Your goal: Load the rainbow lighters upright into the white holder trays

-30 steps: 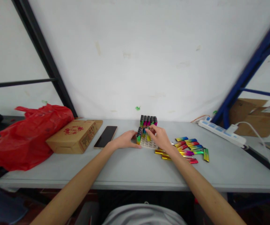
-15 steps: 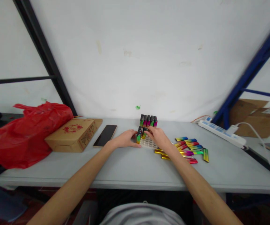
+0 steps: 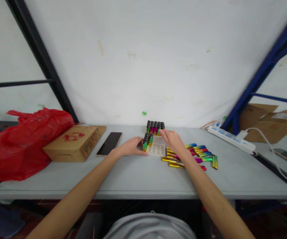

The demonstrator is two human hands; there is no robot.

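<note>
A white tray (image 3: 156,149) with rows of round-edged holes lies in front of me on the table. Upright lighters (image 3: 145,143) with black tops and green-yellow shiny bodies fill its left column, and another lighter (image 3: 150,140) stands beside them. My left hand (image 3: 132,146) grips the tray's left side, thumb at the front corner, fingers behind the lighters. My right hand (image 3: 172,141) hovers over the tray's right side, fingers apart, with nothing visible in it. Loose shiny lighters (image 3: 203,153) lie under and beyond my right forearm.
Behind the tray stands a block of upright lighters (image 3: 155,127). To the left are a dark phone (image 3: 109,143), a cardboard box (image 3: 71,142) and a red plastic bag (image 3: 31,142). A white power strip (image 3: 231,139) with a plugged-in cable lies at right.
My right hand has let go of a lighter, now upright in the tray, and moved right and away. My left hand keeps its place at the tray. The view has shifted slightly.
</note>
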